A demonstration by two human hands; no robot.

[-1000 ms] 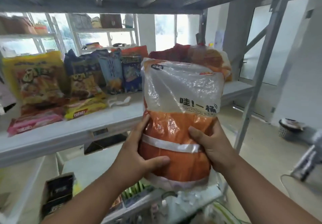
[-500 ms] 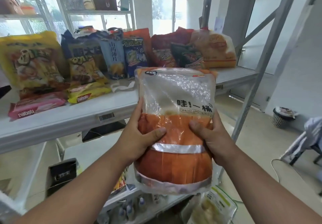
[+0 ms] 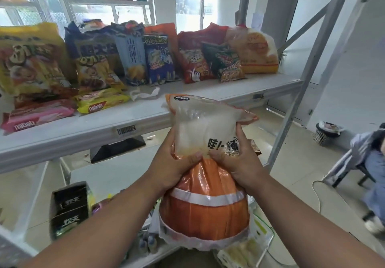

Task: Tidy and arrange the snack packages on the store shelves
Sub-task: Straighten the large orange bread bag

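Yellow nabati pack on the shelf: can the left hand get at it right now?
Probably not yet: the left hand grips the orange-and-clear bag together with the right hand. The yellow nabati pack itself lies uncovered near the shelf front.

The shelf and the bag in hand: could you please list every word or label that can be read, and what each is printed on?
"nabati": pink wafer pack lying on the shelf.
"nabati", last letter creased: yellow wafer pack beside it.
"哇!一桶": orange and clear bag held by the left hand and right hand.
Barcode tag on the shelf edge: digits too small.
Standing snack bags: print too blurred to read.
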